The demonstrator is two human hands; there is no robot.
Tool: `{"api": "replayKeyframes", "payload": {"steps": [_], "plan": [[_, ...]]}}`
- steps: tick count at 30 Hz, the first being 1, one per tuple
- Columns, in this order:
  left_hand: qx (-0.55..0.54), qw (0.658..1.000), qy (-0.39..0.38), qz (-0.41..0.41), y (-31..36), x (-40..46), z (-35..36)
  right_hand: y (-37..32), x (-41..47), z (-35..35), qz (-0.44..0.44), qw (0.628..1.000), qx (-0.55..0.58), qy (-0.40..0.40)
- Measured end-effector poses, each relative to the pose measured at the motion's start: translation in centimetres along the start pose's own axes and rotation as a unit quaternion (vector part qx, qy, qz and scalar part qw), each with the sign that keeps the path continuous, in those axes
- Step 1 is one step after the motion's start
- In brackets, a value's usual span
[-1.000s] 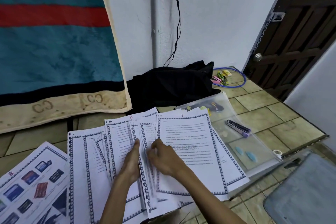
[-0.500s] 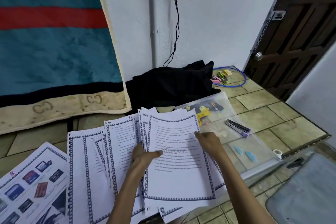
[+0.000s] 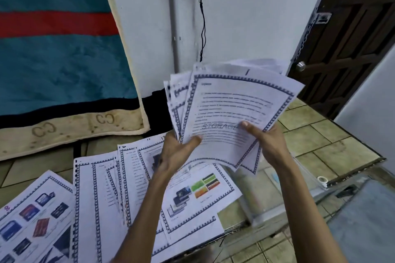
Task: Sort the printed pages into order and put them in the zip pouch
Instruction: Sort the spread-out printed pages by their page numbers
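Both hands clamp the fanned stack of pages (image 3: 224,117): left hand (image 3: 179,151) at its lower-left corner, right hand (image 3: 265,139) nearer the zip pouch (image 3: 263,203) below-right of its grip.

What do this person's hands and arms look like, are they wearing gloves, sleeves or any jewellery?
Both arms are bare from the bottom of the picture up to the hands: no sleeves show. The left hand and the right hand are bare too, with no gloves. No watch, bracelet or ring can be seen on the parts in view. The fingernails look short and unpainted.
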State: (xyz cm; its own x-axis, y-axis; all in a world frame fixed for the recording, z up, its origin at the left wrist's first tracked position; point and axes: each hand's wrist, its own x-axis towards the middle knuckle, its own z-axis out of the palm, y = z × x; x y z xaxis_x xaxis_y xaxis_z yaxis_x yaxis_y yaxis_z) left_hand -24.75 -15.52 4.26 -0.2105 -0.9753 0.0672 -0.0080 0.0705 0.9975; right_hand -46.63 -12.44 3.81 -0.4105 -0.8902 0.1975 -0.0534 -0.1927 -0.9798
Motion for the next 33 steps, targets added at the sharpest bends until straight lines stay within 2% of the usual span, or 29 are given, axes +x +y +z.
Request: {"api": "replayKeyframes", "payload": {"steps": [2,6,12,16,19,25,31,33], "plan": [[0.025,1.000,-0.009,-0.007,-1.1,0.1,0.7,0.5,-0.1,-0.6,-0.004,1.000,-0.007,-0.007],[0.063,0.997,0.015,-0.051,-3.9,0.2,0.9,2.5,-1.2,-1.0,0.036,0.992,-0.107,-0.051],[0.054,0.996,0.075,-0.014,-3.7,0.7,0.1,2.5,-0.7,0.4,0.013,0.996,-0.065,-0.056],[0.102,0.990,0.093,-0.031,-5.1,0.5,-2.2,4.5,-1.3,1.1,0.065,0.984,-0.112,-0.125],[0.118,0.988,0.090,-0.052,-6.6,-0.3,-2.4,7.2,-2.0,1.4,0.131,0.978,-0.106,-0.122],[0.048,0.986,0.133,-0.083,-7.5,-1.4,-2.6,8.7,-3.8,4.4,0.172,0.981,-0.031,-0.083],[0.009,0.976,0.195,-0.098,-6.3,-2.7,-5.1,9.3,-5.1,7.9,0.156,0.982,-0.038,-0.096],[0.011,0.972,0.215,-0.098,-5.9,-3.2,-6.0,8.7,-5.3,8.7,0.143,0.981,-0.042,-0.122]]}}
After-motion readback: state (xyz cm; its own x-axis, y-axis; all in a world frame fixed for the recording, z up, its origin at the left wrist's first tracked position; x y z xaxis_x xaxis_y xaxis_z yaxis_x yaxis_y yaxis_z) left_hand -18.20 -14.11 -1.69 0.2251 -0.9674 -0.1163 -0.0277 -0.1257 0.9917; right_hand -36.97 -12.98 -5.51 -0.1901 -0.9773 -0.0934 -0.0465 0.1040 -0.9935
